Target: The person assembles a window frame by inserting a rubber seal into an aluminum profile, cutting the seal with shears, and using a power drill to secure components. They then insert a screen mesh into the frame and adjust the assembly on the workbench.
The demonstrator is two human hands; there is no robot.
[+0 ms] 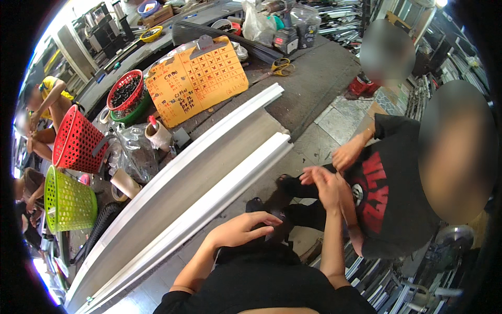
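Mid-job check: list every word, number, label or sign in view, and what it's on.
I won't copy out wording; this is where it stands.
Orange clipboard: handwritten lines and a grid, many squares crossed.
Black T-shirt on the person at right: large red lettering, partly hidden by an arm.
Long white profile: no writing that I can make out.
Any marks on the background goods are too small or blurred to read.

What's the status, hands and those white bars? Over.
Left hand, right hand: both open, empty. Two long white bars: untouched by either. Close by: another person beside right hand; scissors beyond the bars.
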